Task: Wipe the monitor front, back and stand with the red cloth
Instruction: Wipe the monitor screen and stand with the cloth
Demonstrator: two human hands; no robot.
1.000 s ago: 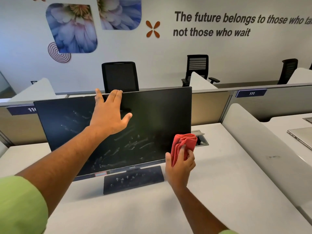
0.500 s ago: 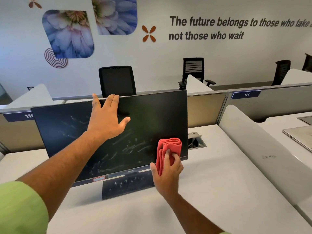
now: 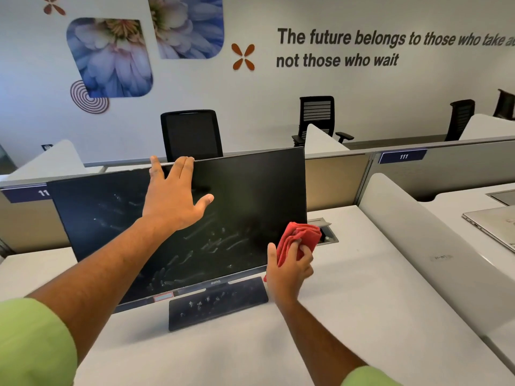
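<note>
A black monitor (image 3: pixel 250 190) stands on the white desk, its dark screen marked with pale smears across the lower middle. Its flat black stand base (image 3: pixel 217 305) lies in front, also speckled. My left hand (image 3: pixel 172 196) rests flat on the screen with the fingertips hooked over the top edge. My right hand (image 3: pixel 289 270) grips a bunched red cloth (image 3: pixel 302 238) pressed against the screen's lower right corner. The monitor's back is hidden.
A recessed cable box (image 3: pixel 326 232) sits in the desk just behind the cloth. A grey curved divider (image 3: pixel 434 246) bounds the desk on the right, with a closed laptop (image 3: pixel 496 227) beyond it. Partition panels and black office chairs (image 3: pixel 192 135) stand behind the monitor.
My right hand swept the red cloth left along the bottom of the screen, then back right to the lower right corner. My left hand stayed on the top edge.
</note>
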